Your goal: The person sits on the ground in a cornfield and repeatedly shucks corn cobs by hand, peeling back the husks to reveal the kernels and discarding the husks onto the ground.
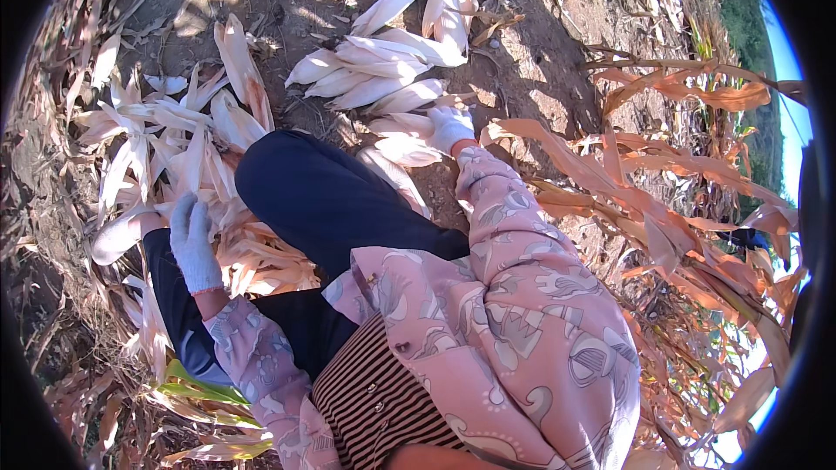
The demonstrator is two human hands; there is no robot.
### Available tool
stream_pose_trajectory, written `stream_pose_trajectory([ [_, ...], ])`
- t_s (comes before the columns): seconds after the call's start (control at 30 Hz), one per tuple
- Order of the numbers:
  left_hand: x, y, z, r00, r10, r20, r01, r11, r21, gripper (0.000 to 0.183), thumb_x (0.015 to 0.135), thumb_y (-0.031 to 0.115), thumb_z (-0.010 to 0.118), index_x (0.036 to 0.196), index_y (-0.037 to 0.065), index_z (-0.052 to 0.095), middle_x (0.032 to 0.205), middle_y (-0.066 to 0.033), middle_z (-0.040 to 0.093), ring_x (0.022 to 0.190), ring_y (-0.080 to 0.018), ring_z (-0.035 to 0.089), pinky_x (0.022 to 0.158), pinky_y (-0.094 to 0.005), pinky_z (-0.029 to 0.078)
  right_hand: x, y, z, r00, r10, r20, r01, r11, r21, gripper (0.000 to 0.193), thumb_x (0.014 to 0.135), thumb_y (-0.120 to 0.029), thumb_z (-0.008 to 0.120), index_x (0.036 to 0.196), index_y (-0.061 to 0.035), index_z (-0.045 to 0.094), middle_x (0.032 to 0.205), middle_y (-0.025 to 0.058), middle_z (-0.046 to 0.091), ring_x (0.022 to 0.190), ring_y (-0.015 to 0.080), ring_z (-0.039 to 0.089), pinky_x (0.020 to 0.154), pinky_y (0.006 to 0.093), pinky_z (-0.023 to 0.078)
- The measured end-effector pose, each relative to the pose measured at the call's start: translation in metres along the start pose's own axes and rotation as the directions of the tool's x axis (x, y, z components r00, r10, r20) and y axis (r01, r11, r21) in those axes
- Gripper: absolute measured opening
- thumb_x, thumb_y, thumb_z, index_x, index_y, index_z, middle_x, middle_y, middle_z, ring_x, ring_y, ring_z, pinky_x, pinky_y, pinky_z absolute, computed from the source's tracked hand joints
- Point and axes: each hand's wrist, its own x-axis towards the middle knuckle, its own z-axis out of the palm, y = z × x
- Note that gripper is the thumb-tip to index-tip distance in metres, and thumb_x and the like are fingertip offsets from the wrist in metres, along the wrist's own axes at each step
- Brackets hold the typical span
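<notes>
A heap of dry, cream, papery husks [193, 164] and a smaller pile of pale, tapering, husk-wrapped corn ears [383, 57] lie beyond, respectively, our loosely uncurled, white-gloved left hand [192, 242] and white-gloved right hand [451, 127], whose grip we cannot tell. We best grasp ears mid-length.

Right arm [508, 204] outstretched, grip [451, 128] unclear

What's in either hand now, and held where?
Left hand: nothing visible. Right hand: at the right end of a husk-wrapped corn ear; whether it grips can't be told.
</notes>
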Motion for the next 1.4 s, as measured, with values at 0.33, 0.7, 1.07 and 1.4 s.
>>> stream_pose_trajectory([
  [0.33, -0.004, 0.004, -0.013, 0.993, 0.104, -0.06, -0.11, 0.989, -0.097, 0.04, 0.087, 0.02, 0.066, 0.122, 0.002, 0.058, 0.113, -0.0044, 0.06, 0.097, -0.0125, 0.056, 0.08, -0.0261, 0.046, 0.003, -0.021, -0.086, 0.983, 0.181, 0.037, -0.087, 0.273, 0.958, 0.057, 0.072, -0.017, 0.074, 0.122, -0.002, 0.05, 0.102, 0.0135, 0.063, 0.09, 0.0211, 0.064, 0.077, 0.0313, 0.053],
  [0.7, -0.038, 0.045, -0.046, 0.993, 0.099, 0.065, -0.047, 0.836, -0.547, 0.042, 0.096, 0.03, 0.054, 0.131, 0.008, 0.049, 0.121, -0.008, 0.057, 0.106, -0.0199, 0.057, 0.084, -0.0337, 0.048, -0.026, -0.327, -0.26, 0.772, -0.622, -0.136, -0.084, -0.311, 0.947, 0.033, 0.083, -0.011, 0.068, 0.112, 0.0018, 0.06, 0.094, 0.009, 0.066, 0.08, 0.015, 0.065, 0.067, 0.0279, 0.053],
  [1.07, -0.032, -0.005, -0.022, 0.994, -0.11, -0.005, 0.06, 0.578, -0.814, 0.039, 0.095, 0.025, 0.058, 0.128, 0.008, 0.047, 0.109, -0.0053, 0.06, 0.093, -0.0173, 0.061, 0.079, -0.0306, 0.052, -0.056, -0.391, -0.144, 0.678, -0.689, 0.256, -0.247, 0.114, 0.962, 0.044, 0.085, -0.021, 0.07, 0.119, 0.0023, 0.057, 0.1, 0.0088, 0.065, 0.083, 0.0163, 0.065, 0.066, 0.0281, 0.055],
  [1.4, -0.01, -0.002, -0.031, 0.924, -0.145, -0.355, -0.232, 0.525, -0.819, 0.039, 0.094, 0.026, 0.06, 0.124, 0.003, 0.049, 0.113, -0.0098, 0.059, 0.097, -0.0192, 0.06, 0.084, -0.0337, 0.051, -0.04, -0.397, -0.142, 0.655, -0.693, 0.302, -0.542, -0.152, 0.826, 0.037, 0.092, -0.021, 0.062, 0.122, 0.0002, 0.053, 0.105, 0.0095, 0.064, 0.086, 0.0196, 0.066, 0.07, 0.0328, 0.057],
])
